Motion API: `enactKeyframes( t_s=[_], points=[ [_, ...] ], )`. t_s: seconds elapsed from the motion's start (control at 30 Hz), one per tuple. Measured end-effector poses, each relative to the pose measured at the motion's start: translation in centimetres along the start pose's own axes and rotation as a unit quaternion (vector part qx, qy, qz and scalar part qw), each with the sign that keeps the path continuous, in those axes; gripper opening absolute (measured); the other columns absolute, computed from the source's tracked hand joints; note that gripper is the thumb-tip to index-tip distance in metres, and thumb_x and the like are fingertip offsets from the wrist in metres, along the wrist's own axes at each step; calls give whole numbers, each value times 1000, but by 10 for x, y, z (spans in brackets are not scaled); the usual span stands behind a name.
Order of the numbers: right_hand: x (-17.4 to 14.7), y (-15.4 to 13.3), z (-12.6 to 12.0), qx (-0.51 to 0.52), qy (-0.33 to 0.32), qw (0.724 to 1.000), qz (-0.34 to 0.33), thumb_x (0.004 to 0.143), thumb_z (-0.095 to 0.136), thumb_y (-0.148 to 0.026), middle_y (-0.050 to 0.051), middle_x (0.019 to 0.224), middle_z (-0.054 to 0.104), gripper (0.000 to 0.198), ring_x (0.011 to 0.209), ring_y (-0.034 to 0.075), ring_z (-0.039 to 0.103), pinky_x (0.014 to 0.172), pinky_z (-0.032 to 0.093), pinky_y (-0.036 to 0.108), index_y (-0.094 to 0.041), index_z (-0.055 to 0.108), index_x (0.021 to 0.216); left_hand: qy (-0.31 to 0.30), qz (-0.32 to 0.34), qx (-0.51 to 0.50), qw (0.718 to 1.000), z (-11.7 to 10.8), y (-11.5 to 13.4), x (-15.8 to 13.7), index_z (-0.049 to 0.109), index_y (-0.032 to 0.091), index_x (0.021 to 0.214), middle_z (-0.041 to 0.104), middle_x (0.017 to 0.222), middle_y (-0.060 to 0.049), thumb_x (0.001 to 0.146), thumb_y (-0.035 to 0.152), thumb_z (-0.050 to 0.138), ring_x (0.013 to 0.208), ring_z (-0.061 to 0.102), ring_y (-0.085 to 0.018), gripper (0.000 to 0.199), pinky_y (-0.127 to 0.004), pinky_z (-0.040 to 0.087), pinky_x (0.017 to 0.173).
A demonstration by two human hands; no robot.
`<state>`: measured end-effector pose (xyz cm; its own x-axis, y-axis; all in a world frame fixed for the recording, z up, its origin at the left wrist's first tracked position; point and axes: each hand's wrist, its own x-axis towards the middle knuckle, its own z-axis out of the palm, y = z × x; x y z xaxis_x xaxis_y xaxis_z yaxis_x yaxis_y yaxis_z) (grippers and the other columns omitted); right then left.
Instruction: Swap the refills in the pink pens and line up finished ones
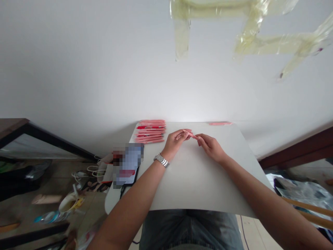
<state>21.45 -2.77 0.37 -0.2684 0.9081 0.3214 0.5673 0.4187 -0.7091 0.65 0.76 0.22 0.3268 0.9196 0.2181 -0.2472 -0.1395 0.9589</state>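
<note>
Left hand (179, 137) and right hand (209, 146) grip a pink pen (194, 135)

Left of that pen, more pens (152, 131) lie on the tabletop (192, 180).

a pale wall (104, 66) rises at the far edge of the bench (200, 184), yellowish tape (218, 9) high on it; past the left edge, dark-framed furniture (12, 125); past the right, reddish-brown wood (301, 148); tiled floor (253, 229) below.

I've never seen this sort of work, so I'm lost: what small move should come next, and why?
Perhaps steady the pink pen with the left hand while the right hand gently turns its other end: both hands hold it, one toward each end, over the white table, so that would need no fresh grip.
</note>
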Motion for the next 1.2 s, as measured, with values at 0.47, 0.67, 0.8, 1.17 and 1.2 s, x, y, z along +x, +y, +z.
enactKeyframes(
  t_s=[0.47, 0.67, 0.8, 1.17, 1.2],
  points=[
    [0, 1, 1, -33, 36, 998, -31, 106, 47, -44, 3, 82, 66, 29, 71, 18, 59, 69, 45, 30, -22, 65, 102, 24, -28, -3, 999, -3, -8, 1, 78, 15, 110, 77, 103, -10, 87, 51, 76, 94, 72, -20, 43, -38, 58, 96],
    [0, 2, 2, -34, 49, 998, -31, 104, 50, -48, 4, 82, 69, 30, 70, 19, 60, 67, 47, 32, -23, 66, 101, 32, -29, 2, 999, -3, -8, 1, 79, 15, 107, 78, 101, -10, 86, 49, 77, 91, 73, -20, 40, -38, 58, 94],
    [0, 4, 2, -43, 52, 997, -30, 104, 50, -47, 4, 82, 68, 29, 69, 18, 58, 66, 47, 32, -22, 66, 101, 32, -37, -4, 999, -3, -9, 1, 79, 15, 107, 79, 102, -11, 84, 49, 79, 90, 74, -20, 41, -39, 59, 94],
    [-2, 2, 0, -21, 25, 999, 1, 105, 48, -46, 1, 77, 65, 29, 66, 16, 56, 63, 43, 30, -22, 65, 105, -8, -28, 3, 1000, -5, -5, 0, 74, 16, 124, 77, 110, -11, 86, 46, 78, 102, 72, -23, 48, -41, 56, 101],
    [-2, 2, 0, -18, 22, 1000, -1, 105, 47, -46, 2, 78, 65, 30, 66, 16, 56, 64, 44, 30, -22, 66, 107, -13, -27, 5, 1000, -5, -4, 0, 72, 17, 127, 77, 112, -11, 87, 46, 78, 103, 72, -23, 50, -42, 55, 102]
  ],
)
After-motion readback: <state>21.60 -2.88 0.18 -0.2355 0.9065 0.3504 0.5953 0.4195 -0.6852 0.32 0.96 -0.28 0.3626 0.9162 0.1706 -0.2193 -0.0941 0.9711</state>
